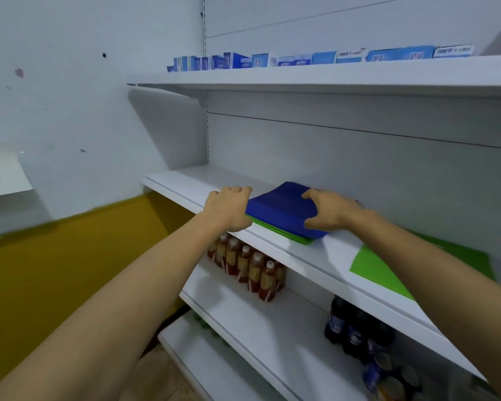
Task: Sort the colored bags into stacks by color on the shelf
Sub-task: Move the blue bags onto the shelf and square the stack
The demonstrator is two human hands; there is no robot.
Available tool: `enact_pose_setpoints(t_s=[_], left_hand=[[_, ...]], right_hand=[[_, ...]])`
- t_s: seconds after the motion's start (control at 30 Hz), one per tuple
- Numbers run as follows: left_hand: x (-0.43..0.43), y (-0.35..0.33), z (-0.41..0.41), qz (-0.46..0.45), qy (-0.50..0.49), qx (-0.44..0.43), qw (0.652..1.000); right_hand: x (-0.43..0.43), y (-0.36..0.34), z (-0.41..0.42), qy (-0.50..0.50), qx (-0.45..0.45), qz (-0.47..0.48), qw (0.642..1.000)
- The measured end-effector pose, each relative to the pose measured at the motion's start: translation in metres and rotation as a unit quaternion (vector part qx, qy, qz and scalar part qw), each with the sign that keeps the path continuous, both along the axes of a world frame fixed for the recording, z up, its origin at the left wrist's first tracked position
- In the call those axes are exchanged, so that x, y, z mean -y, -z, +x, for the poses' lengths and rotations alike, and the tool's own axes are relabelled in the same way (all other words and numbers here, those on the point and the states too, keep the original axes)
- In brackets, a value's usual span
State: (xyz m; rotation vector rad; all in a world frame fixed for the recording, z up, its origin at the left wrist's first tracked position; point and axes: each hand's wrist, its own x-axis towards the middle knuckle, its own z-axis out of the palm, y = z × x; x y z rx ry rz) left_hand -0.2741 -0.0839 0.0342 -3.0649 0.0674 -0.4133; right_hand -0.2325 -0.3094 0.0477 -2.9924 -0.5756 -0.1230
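Gripping the blue bags [281,209] at the right edge with the right hand [330,211], atop green bags [275,231] on the middle shelf [180,183]. Curling the left hand [229,209] against the left edge; cannot tell whether gripping. Farther right, a lone green bag [382,270].

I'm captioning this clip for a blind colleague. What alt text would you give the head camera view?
Two hands grip folded bags on a white shelf: the left hand at their left edge, the right hand on the blue bags, which lie on green bags. A single green bag lies flat further right; bottles stand on the shelf below.
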Motion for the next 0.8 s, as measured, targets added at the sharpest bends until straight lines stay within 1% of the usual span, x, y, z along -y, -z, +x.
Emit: enact_pose_setpoints(t_s=[0.17, 0.33, 0.43, 0.53, 0.7, 0.8], left_hand=[[0.000, 0.024, 0.033, -0.007, 0.044, -0.012, 0.999], [0.003, 0.037, 0.079, 0.041, 0.074, -0.017, 0.996], [0.006, 0.039, 0.112, 0.053, 0.085, -0.023, 0.995], [0.005, 0.041, 0.144, 0.067, 0.090, -0.029, 0.993], [0.002, 0.055, 0.187, 0.036, 0.088, -0.055, 0.994], [0.000, 0.068, 0.210, 0.013, 0.119, -0.077, 0.990]], right_hand=[[0.013, 0.014, 0.021, 0.049, -0.008, -0.015, 0.999], [0.023, 0.038, 0.056, 0.069, -0.036, 0.006, 0.997], [0.029, 0.041, 0.083, 0.074, -0.032, 0.017, 0.997], [0.031, 0.047, 0.108, 0.089, -0.051, 0.029, 0.994], [0.038, 0.063, 0.137, 0.113, -0.051, 0.074, 0.990], [0.040, 0.078, 0.144, 0.126, -0.059, 0.112, 0.984]])
